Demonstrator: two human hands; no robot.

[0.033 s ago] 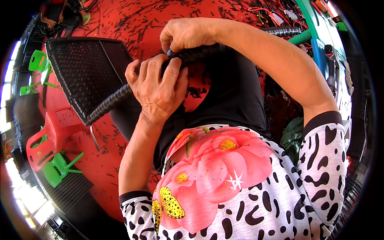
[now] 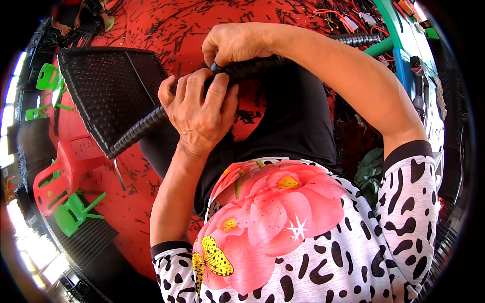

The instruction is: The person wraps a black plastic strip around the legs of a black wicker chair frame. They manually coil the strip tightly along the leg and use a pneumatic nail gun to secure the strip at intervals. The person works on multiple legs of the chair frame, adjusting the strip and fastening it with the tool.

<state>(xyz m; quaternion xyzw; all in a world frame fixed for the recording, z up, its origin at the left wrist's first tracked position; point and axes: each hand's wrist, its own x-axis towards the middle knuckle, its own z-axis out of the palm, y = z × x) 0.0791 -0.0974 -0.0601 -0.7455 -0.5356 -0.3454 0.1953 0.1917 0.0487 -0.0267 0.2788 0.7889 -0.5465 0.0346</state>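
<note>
A black woven panel [image 2: 116,91] lies over my lap toward the left, its weave tight and glossy. From its near corner a bar wound with black strip [image 2: 139,130] runs up to the right, under both my hands. My left hand [image 2: 202,108] is closed over this bar, fingers bent across the top. Just beyond it, my right hand [image 2: 235,48] is closed in a pinch at the bar. A small bluish bit [image 2: 214,66] shows below its fingertips; what it belongs to is hidden. Farther right, the wrapped bar [image 2: 353,39] reappears beyond my right forearm.
Black strip scraps litter the red floor [image 2: 166,25]. A red plastic chair [image 2: 63,177] and a green chair [image 2: 76,214] stand at the left. At the right are a green frame [image 2: 386,30] and a black-handled tool [image 2: 417,83]. Another person's feet [image 2: 61,28] show at the far left.
</note>
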